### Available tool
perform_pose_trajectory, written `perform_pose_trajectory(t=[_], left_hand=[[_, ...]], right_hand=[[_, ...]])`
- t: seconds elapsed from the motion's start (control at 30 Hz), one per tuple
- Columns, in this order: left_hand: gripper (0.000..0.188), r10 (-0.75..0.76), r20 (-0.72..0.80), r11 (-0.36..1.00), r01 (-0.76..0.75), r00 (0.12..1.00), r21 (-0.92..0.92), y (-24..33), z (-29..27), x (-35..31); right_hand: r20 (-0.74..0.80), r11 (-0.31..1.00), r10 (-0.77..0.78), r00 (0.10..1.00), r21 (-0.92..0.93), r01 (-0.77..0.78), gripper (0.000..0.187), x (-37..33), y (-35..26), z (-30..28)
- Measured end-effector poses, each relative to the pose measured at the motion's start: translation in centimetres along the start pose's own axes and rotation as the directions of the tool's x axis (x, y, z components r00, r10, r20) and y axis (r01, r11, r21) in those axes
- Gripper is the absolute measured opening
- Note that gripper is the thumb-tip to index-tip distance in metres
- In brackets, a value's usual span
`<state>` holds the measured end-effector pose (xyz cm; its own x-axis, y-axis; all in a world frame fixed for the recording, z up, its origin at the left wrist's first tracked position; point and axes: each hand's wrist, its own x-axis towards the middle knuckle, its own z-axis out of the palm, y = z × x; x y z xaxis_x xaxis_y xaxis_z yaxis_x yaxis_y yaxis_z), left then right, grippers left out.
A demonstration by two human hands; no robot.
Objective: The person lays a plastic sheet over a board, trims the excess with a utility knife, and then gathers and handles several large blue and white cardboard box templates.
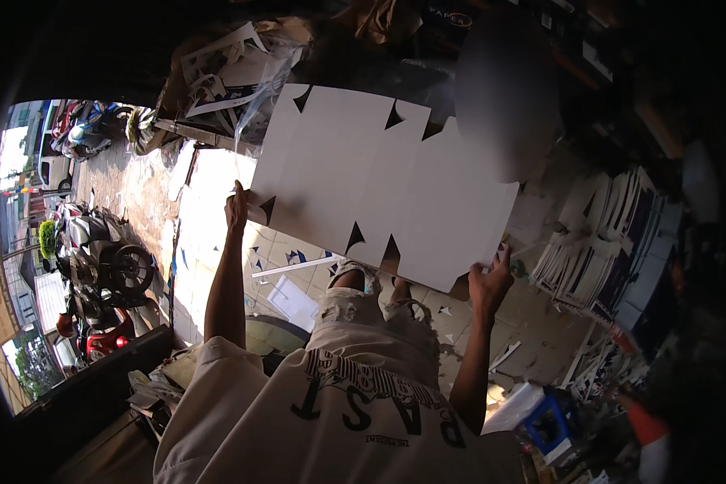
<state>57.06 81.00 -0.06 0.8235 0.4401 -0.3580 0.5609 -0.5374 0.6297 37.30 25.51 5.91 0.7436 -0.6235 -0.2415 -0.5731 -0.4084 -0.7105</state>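
Note:
A large white die-cut cardboard sheet (379, 177) with notched edges is stretched out in front of me, above my knees. My left hand (236, 208) is closed on its left end, near the lower corner. At the lower right corner, my right hand (490, 278) grips the edge, thumb and fingers closed round it. The sheet slopes down toward the right. Its upper right part is hidden behind a dark blurred shape.
Stacked cut cardboard sheets (597, 234) stand to the right. A box of scraps (226, 73) is at the far left. Paper offcuts (294, 302) litter the tiled floor. A blue plastic stool-like thing (547, 423) lies lower right. Parked motorcycles (97, 250) stand outside, left.

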Motion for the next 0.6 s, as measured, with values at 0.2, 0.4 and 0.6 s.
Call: perform_pose_trajectory(t=[0.2,0.4,0.6], left_hand=[[0.084,0.084,-0.048,0.984,-0.075,0.995,0.16,3.2,1.5,-2.6],[0.089,0.11,-0.017,0.978,-0.105,0.994,0.18,2.7,1.6,-2.4],[0.096,0.213,0.033,0.971,-0.216,0.976,0.105,0.7,0.9,-1.7]], right_hand=[[-0.017,0.999,0.027,0.999,-0.03,-0.028,0.077,0.3,1.0,-0.2],[0.06,0.999,0.037,0.997,0.024,-0.039,0.073,1.1,0.0,-1.3],[0.159,0.981,0.05,0.986,0.179,-0.079,0.07,1.5,1.3,-1.9]])
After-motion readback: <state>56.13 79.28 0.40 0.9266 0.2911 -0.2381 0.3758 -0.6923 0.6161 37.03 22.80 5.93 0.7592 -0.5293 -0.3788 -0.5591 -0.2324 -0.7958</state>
